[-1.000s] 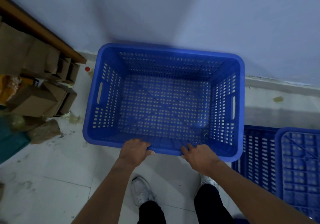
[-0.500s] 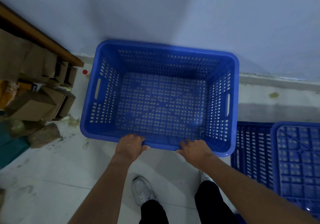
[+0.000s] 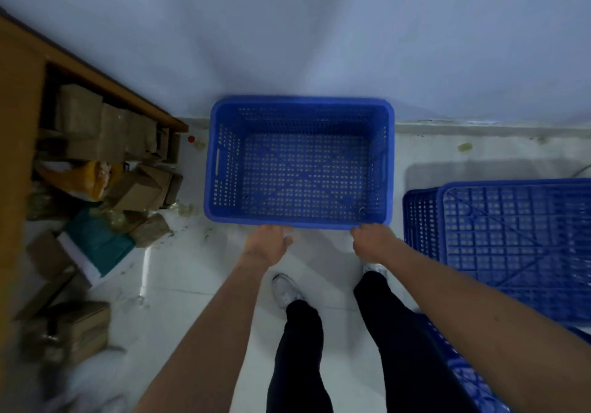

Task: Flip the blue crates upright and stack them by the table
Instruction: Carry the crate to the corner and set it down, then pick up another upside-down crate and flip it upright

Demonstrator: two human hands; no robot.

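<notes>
Both hands, left [image 3: 268, 244] and right [image 3: 371, 242], grip upright crate [image 3: 299, 163] near rim, frame center, apparently placing it beside table [image 3: 19, 143].

An upright crate [image 3: 299, 169] sits on the floor [image 3: 198, 272] against the wall [image 3: 319, 35]. Boxes [image 3: 137, 185] lie under a table [image 3: 19, 118] to its left; an overturned crate [image 3: 518, 246] lies to its right.
</notes>
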